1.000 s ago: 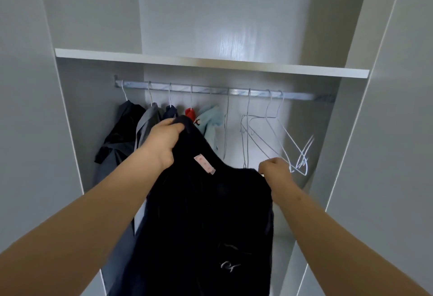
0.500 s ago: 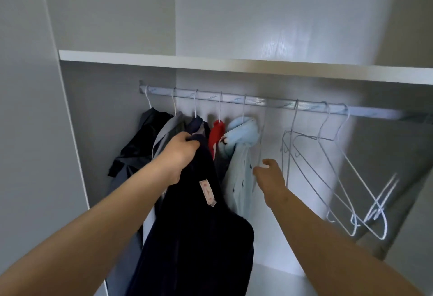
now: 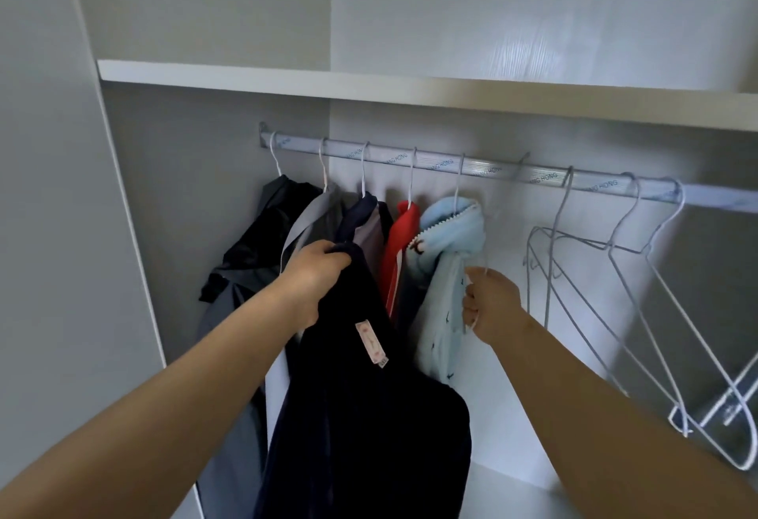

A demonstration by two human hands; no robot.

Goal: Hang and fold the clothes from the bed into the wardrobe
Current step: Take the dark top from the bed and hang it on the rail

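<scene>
The dark garment (image 3: 369, 416) hung straight down, long axis vertical, from the left hand (image 3: 316, 280), which gripped its collar. Near, at its 3 o'clock, the right hand (image 3: 490, 305) was curled round a wire hanger (image 3: 486, 264); half a second before, that hand was open. The rail (image 3: 451, 165) lay beyond at 12 o'clock.

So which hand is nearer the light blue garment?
Right. The right hand, gripping a white hanger, is just right of the light blue garment; the left hand holds the navy garment, left of the red garment.
</scene>
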